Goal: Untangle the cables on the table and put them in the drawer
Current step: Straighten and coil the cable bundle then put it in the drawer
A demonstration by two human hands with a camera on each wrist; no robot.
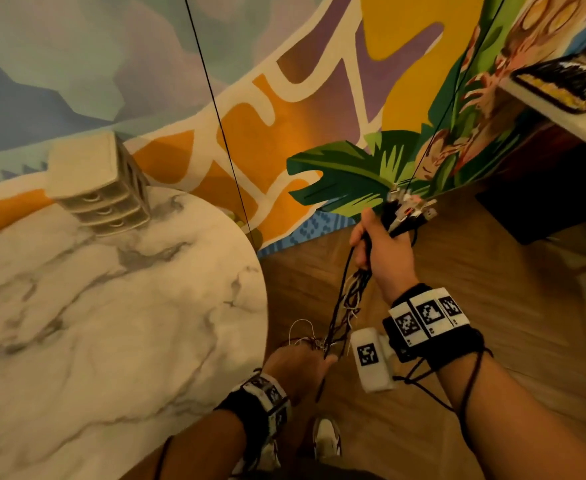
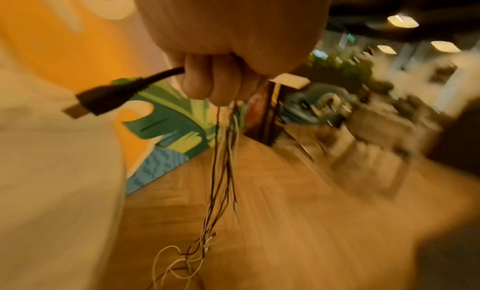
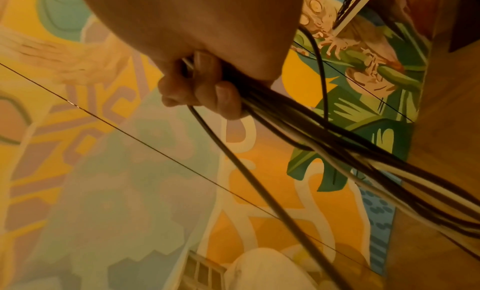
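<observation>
A bundle of black and white cables (image 1: 345, 299) stretches between my two hands, off the table's right side, above the wooden floor. My right hand (image 1: 381, 244) is raised and grips the bundle near its plugs (image 1: 411, 206), which stick out past the fist; its curled fingers (image 3: 205, 88) wrap the cords (image 3: 337, 150). Lower down, my left hand (image 1: 302, 368) grips the other end, with thin wires (image 2: 223, 171) hanging from the fist and a black plug (image 2: 103, 97) poking out sideways. A small beige drawer unit (image 1: 101, 188) stands at the far edge of the round marble table (image 1: 94, 323), its drawers shut.
A painted mural wall (image 1: 284, 81) rises behind the table. At the upper right a white shelf (image 1: 561, 109) carries a dark patterned tray (image 1: 568, 81). Thin black cords (image 1: 222, 126) cross the view. My shoes (image 1: 326, 441) stand on the wooden floor (image 1: 526, 323).
</observation>
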